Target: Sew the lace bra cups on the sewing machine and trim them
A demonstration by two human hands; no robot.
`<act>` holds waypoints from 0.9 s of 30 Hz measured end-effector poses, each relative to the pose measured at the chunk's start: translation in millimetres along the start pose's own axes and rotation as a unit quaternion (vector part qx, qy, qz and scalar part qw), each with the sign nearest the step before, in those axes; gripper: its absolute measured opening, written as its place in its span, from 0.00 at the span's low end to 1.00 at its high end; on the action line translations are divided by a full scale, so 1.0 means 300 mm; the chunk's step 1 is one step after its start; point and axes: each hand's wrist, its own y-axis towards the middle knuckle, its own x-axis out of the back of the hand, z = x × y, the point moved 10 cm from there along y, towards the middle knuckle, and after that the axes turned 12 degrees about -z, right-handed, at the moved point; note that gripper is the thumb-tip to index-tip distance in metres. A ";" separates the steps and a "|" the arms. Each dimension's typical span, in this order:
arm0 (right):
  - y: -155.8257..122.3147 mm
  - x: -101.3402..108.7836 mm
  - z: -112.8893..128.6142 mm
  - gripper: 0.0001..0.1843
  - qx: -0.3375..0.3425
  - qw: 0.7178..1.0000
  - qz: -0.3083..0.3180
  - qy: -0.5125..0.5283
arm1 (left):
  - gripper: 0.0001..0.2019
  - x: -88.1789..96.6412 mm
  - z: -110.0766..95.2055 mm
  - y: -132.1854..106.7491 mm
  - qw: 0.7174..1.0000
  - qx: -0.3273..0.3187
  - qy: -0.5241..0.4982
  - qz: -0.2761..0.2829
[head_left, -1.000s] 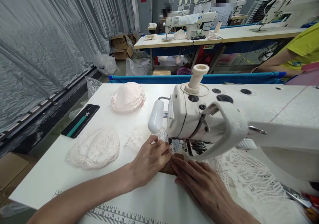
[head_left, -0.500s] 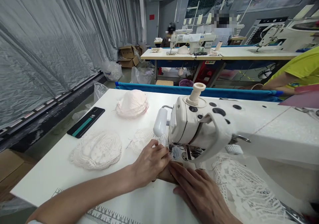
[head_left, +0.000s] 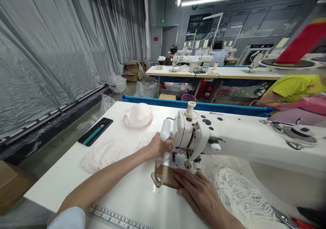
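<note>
My left hand (head_left: 161, 146) reaches behind the needle area of the white sewing machine (head_left: 183, 130), fingers curled down on a white lace piece (head_left: 145, 141). The lamp and machine head partly hide its fingertips. Lying flat, my right hand (head_left: 200, 193) has its fingers stretched out, and the fingertips touch a brown plate (head_left: 165, 174) in front of the presser foot (head_left: 174, 157). A clear rounded edge shows at the plate's left side. Right of my right hand, another white lace piece (head_left: 241, 191) spreads over the machine bed.
A stack of lace pieces (head_left: 104, 156), pale cups (head_left: 139, 115) and a black phone (head_left: 95, 131) lie on the left of the table (head_left: 63, 178). A ruler scale (head_left: 117, 218) runs along the front. Scissors (head_left: 285, 218) lie at right. A person in a yellow shirt (head_left: 292, 88) sits beyond.
My left hand has moved forward, away from the brown plate, to behind the needle. More of the plate now shows. My right hand stays beside it. The view has tilted up.
</note>
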 end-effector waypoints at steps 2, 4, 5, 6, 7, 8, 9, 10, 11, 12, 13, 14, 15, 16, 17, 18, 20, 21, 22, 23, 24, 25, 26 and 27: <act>0.003 0.005 -0.015 0.16 -0.020 1.000 -0.001 0.012 | 0.10 -0.007 0.021 -0.007 0.998 0.055 -0.008 0.039; 0.003 0.013 -0.037 0.15 -0.058 0.998 0.001 0.032 | 0.08 0.017 0.020 -0.053 0.992 0.106 -0.021 0.072; 0.001 0.016 -0.047 0.14 -0.084 0.995 0.005 0.051 | 0.07 0.039 0.008 -0.086 0.988 0.124 -0.031 0.086; -0.002 0.018 -0.053 0.14 -0.114 0.990 0.012 0.082 | 0.05 0.062 -0.011 -0.124 0.985 0.137 -0.041 0.100; -0.007 0.016 -0.052 0.17 -0.145 0.981 0.024 0.126 | 0.04 0.085 -0.035 -0.164 0.980 0.149 -0.066 0.116; -0.012 0.012 -0.041 0.21 -0.173 0.968 0.040 0.179 | 0.05 0.104 -0.064 -0.206 0.971 0.165 -0.111 0.133; -0.018 0.006 -0.022 0.27 -0.201 0.949 0.059 0.236 | 0.07 0.121 -0.095 -0.246 0.954 0.190 -0.179 0.148; -0.024 0.003 0.000 0.31 -0.227 0.927 0.074 0.289 | 0.08 0.136 -0.127 -0.284 0.927 0.222 -0.258 0.158; -0.031 0.000 0.024 0.33 -0.254 0.904 0.087 0.332 | 0.09 0.149 -0.157 -0.319 0.890 0.257 -0.338 0.164; -0.040 -0.003 0.048 0.31 -0.282 0.880 0.099 0.368 | 0.10 0.161 -0.186 -0.353 0.849 0.292 -0.409 0.167; -0.053 -0.005 0.071 0.26 -0.313 0.854 0.110 0.401 | 0.11 0.172 -0.211 -0.384 0.812 0.320 -0.460 0.167; -0.070 -0.009 0.097 0.22 -0.343 0.823 0.121 0.436 | 0.11 0.184 -0.233 -0.413 0.790 0.337 -0.485 0.167; -0.091 -0.015 0.126 0.20 -0.372 0.787 0.136 0.473 | 0.11 0.194 -0.251 -0.443 0.778 0.349 -0.494 0.170; -0.114 -0.020 0.160 0.19 -0.394 0.749 0.154 0.510 | 0.11 0.204 -0.267 -0.474 0.775 0.354 -0.492 0.176; -0.138 -0.023 0.197 0.18 -0.408 0.714 0.175 0.542 | 0.10 0.213 -0.283 -0.503 0.780 0.351 -0.485 0.183; -0.162 -0.022 0.232 0.17 -0.417 0.685 0.195 0.565 | 0.09 0.223 -0.300 -0.529 0.789 0.339 -0.477 0.189; -0.207 -0.018 0.297 0.15 -0.420 0.647 0.233 0.592 | 0.09 0.238 -0.343 -0.572 0.810 0.295 -0.466 0.200; -0.226 -0.014 0.323 0.15 -0.418 0.638 0.249 0.597 | 0.10 0.242 -0.364 -0.591 0.820 0.272 -0.462 0.201; -0.242 -0.011 0.346 0.15 -0.414 0.633 0.261 0.599 | 0.11 0.240 -0.382 -0.610 0.826 0.258 -0.459 0.202; -0.255 -0.008 0.363 0.15 -0.412 0.631 0.270 0.599 | 0.12 0.230 -0.395 -0.632 0.826 0.255 -0.459 0.206; -0.265 -0.005 0.375 0.16 -0.409 0.633 0.274 0.597 | 0.12 0.213 -0.406 -0.655 0.819 0.264 -0.464 0.214; -0.272 -0.002 0.383 0.16 -0.407 0.639 0.274 0.593 | 0.13 0.195 -0.415 -0.678 0.806 0.278 -0.473 0.221; -0.277 0.002 0.388 0.16 -0.405 0.646 0.271 0.588 | 0.13 0.177 -0.424 -0.698 0.791 0.293 -0.487 0.226; -0.282 0.006 0.390 0.16 -0.403 0.653 0.268 0.583 | 0.13 0.164 -0.432 -0.714 0.778 0.303 -0.501 0.228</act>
